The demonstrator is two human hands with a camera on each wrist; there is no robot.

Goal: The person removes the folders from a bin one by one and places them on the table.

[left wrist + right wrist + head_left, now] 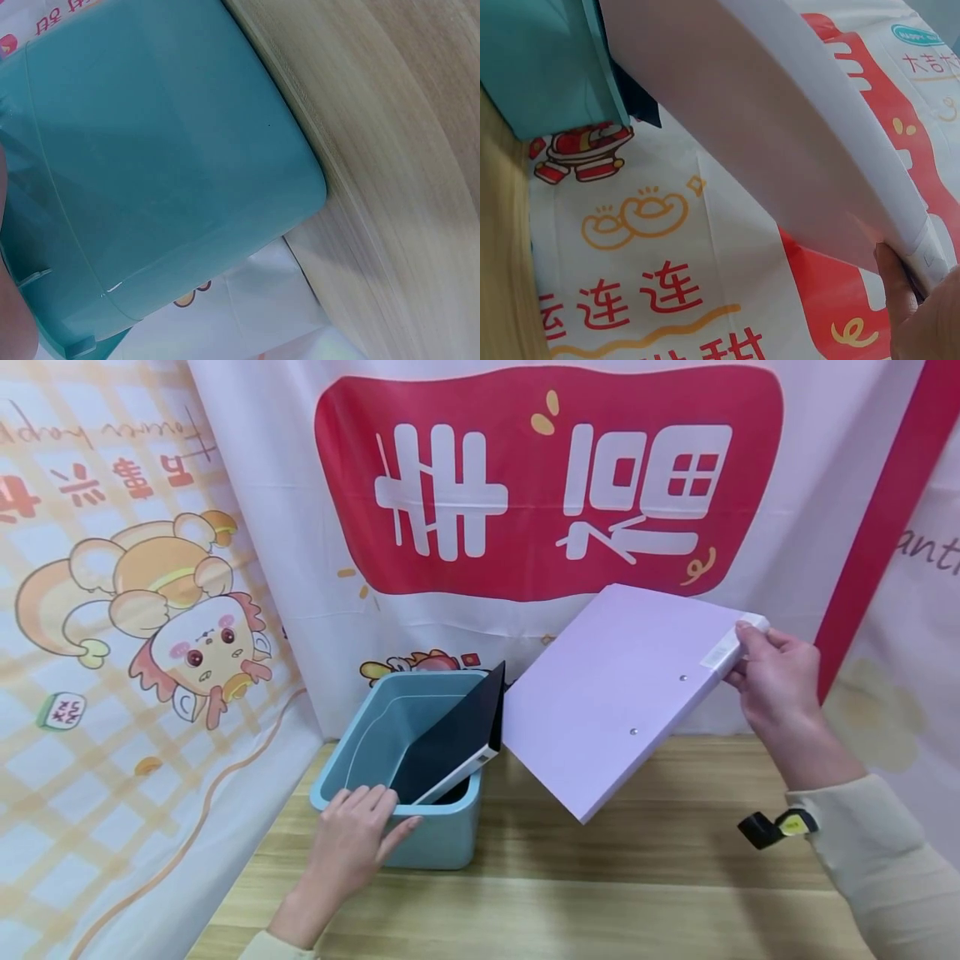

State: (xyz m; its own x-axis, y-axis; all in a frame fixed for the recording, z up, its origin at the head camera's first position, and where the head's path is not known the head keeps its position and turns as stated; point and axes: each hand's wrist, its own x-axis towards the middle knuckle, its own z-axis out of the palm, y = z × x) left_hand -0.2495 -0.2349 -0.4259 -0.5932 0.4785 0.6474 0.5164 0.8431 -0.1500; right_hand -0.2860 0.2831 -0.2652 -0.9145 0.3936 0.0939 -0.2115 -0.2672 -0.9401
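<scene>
Right now my right hand [776, 681] pinches the purple folder [615, 693] by one corner, left hand [352, 835] flat on the bin [442, 847] rim — folder could swing, slip.

Head view overhead; wrist views close

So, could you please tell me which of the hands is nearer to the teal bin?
Left. The left hand rests on the front rim of the teal bin, fingers over its edge. The right hand is off to the right, gripping the lilac folder's spine above the table.
</scene>
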